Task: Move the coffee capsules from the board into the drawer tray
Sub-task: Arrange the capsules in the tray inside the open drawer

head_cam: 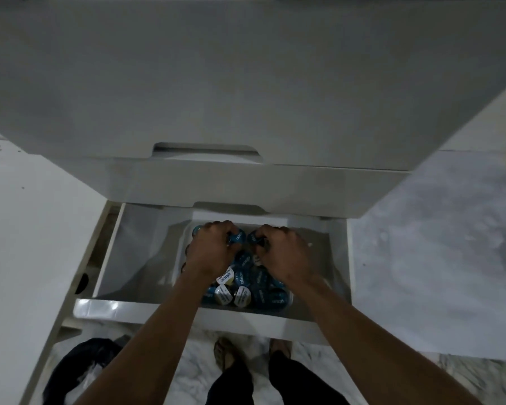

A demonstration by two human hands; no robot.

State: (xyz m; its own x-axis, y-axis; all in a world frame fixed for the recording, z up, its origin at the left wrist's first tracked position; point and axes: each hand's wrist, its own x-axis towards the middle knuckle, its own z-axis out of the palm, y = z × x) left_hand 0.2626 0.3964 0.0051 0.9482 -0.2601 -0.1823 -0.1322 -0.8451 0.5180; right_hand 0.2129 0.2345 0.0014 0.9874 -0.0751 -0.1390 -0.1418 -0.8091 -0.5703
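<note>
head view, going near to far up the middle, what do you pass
Feet on the marble floor → drawer front edge → coffee capsules in the tray → left hand and right hand gripping capsules → upper drawer front

Coffee capsules, mostly blue-lidded plus a few white-lidded, heaped loosely and tilted every way in a clear tray inside the open white drawer, tray sitting toward the drawer's 3 o'clock side. Board out of sight.

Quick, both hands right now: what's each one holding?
Left hand: fingers curled on a blue capsule.
Right hand: fingers curled on another blue capsule.
</note>
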